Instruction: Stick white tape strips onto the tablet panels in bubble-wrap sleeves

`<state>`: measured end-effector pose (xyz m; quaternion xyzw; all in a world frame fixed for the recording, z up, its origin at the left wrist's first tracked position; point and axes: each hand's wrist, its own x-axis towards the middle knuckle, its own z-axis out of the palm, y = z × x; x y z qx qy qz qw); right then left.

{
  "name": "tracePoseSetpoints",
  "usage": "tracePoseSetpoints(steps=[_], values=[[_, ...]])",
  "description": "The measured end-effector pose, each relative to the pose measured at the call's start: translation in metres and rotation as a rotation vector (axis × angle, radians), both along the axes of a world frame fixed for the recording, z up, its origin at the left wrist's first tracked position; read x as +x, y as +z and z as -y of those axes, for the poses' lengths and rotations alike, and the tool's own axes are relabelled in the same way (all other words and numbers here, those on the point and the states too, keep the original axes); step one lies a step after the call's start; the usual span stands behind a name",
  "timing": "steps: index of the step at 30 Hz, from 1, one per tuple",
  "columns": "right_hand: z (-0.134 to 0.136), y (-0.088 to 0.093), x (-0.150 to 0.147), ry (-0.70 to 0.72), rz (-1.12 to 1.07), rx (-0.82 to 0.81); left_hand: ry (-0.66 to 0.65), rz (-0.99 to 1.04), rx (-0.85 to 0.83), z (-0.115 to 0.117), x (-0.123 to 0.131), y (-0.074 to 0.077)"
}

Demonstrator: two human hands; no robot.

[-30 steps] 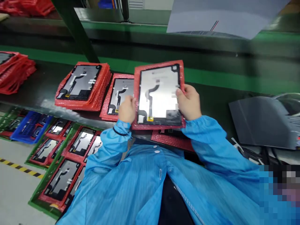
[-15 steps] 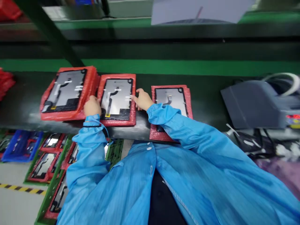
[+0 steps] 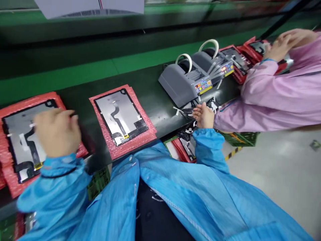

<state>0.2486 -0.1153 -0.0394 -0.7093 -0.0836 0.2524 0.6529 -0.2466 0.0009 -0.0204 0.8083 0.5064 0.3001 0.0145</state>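
My left hand (image 3: 58,133), blurred, is over a display panel (image 3: 18,124) on red bubble wrap at the left. Its fingers are curled together, with something small and dark at their tips that I cannot make out. Another panel (image 3: 120,117) lies face down on pink-red bubble wrap (image 3: 112,150) mid-bench, with a dark flex cable and a yellow-edged connector on its back. My right hand (image 3: 205,116) reaches to the bench's front edge, fingers apart, beside black strips with white tabs (image 3: 187,112). Nothing shows in its grasp.
Two grey tape dispensers (image 3: 179,85) (image 3: 208,60) stand behind my right hand. A person in a pink sleeve (image 3: 276,100) works at the right, hands over wrapped panels (image 3: 235,60). Green crates (image 3: 240,139) are below the bench. A white sheet (image 3: 87,6) hangs above.
The view has swung to the right. My hands have left the sides of the wrapped panel and moved apart, the right one to the black strips. The pink-sleeved person has come into view.
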Motion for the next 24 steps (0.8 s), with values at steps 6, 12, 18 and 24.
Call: tracePoseSetpoints(steps=[6,12,18,24], values=[[-0.018,0.012,-0.007,-0.122,0.204,0.063,-0.307,-0.161,-0.051,-0.040,0.077,-0.019],[-0.024,0.024,-0.074,0.316,0.585,0.302,-0.353,-0.145,-0.279,-0.036,0.083,-0.052],[-0.107,0.016,-0.161,1.039,0.486,0.035,-0.333,-0.164,-0.386,-0.038,0.092,-0.061],[-0.161,-0.006,-0.203,1.286,0.511,-0.161,-0.331,-0.148,-0.393,-0.038,0.090,-0.061]])
